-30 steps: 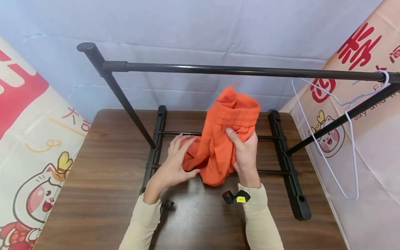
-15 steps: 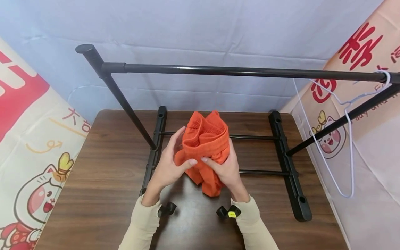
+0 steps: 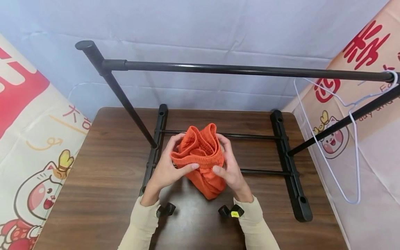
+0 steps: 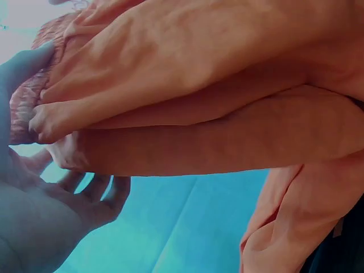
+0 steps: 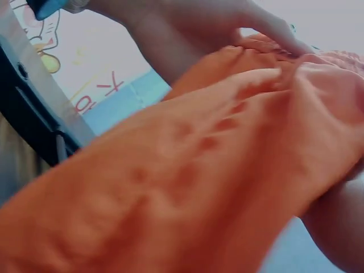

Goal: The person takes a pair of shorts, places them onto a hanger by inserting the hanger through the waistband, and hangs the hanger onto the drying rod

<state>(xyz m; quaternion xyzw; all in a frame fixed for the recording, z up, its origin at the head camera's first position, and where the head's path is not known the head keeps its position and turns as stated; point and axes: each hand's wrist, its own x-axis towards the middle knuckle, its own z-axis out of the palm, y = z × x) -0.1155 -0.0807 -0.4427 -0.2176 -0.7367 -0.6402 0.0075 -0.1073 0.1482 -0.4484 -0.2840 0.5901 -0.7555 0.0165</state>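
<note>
A pair of orange trousers (image 3: pixel 206 180) hangs between both hands, its gathered elastic waistband (image 3: pixel 200 159) facing up and loosely gaping. My left hand (image 3: pixel 165 170) grips the waistband's left side, thumb along the front edge and fingers behind. On the opposite side my right hand (image 3: pixel 232 172) holds it the same way, its thumb just under the band. Bunched cloth falls below the hands, over the rack's base. In the left wrist view the orange legs (image 4: pixel 193 136) stretch away from the fingers. Cloth (image 5: pixel 148 182) fills most of the right wrist view and hides much of the right hand.
A black clothes rack (image 3: pixel 218 68) stands on the brown wooden table (image 3: pixel 93 194), its top bar beyond the hands. One white hanger (image 3: pixel 358 152) hangs at the bar's right end. Two thin lower rods (image 3: pixel 262 172) join the rack's feet. Printed cloth walls enclose the table.
The trousers came down and left from the right hand's raised hold. The left hand closed in and took the waistband's other side; both hands then lowered slightly and the waistband opened wider.
</note>
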